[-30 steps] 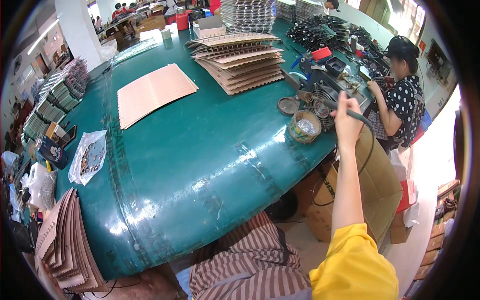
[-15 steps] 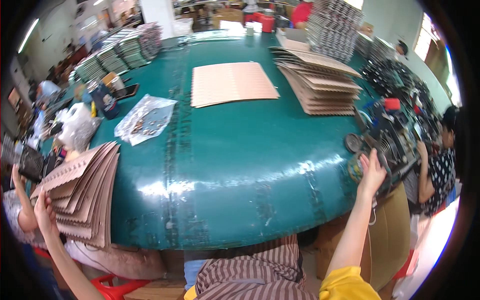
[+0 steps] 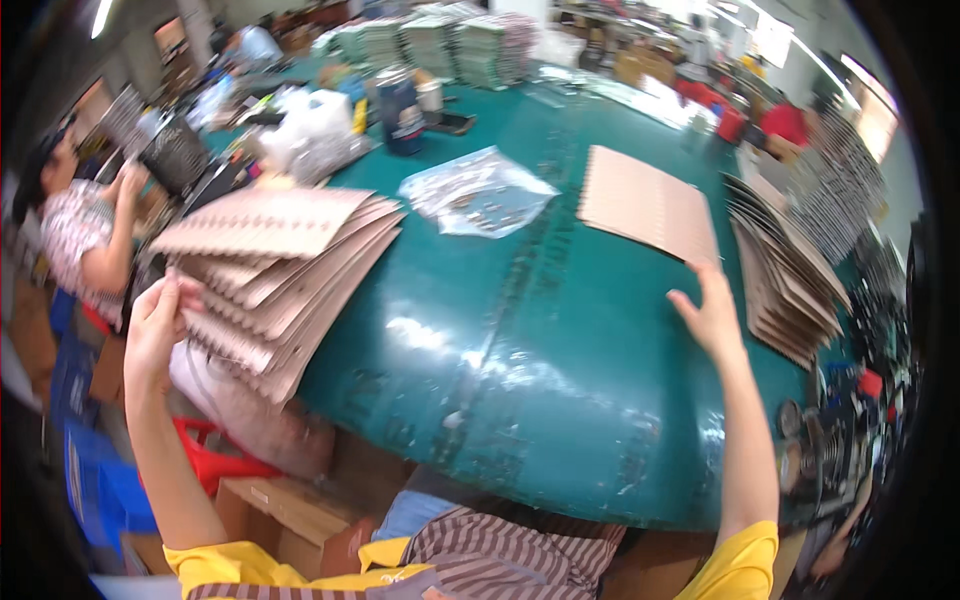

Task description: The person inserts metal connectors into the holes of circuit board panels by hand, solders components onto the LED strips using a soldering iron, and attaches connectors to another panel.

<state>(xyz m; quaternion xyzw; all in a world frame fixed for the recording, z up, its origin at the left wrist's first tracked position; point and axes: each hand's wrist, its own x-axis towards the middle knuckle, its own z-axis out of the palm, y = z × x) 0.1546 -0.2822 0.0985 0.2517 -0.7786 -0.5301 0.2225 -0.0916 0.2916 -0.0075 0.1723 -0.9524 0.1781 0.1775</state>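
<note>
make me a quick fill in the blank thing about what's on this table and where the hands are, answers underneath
1. The table has a ____ top.
2. The left hand is at the brown boards on the picture's ____ side.
3. The right hand is near the pale board, which lies to the ____ of the plastic bag.
4. Both sleeves are ____.

Missing words: green; left; right; yellow

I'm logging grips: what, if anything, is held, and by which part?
Left hand: at the left edge of brown sheets, grip unclear. Right hand: holding nothing.
</note>
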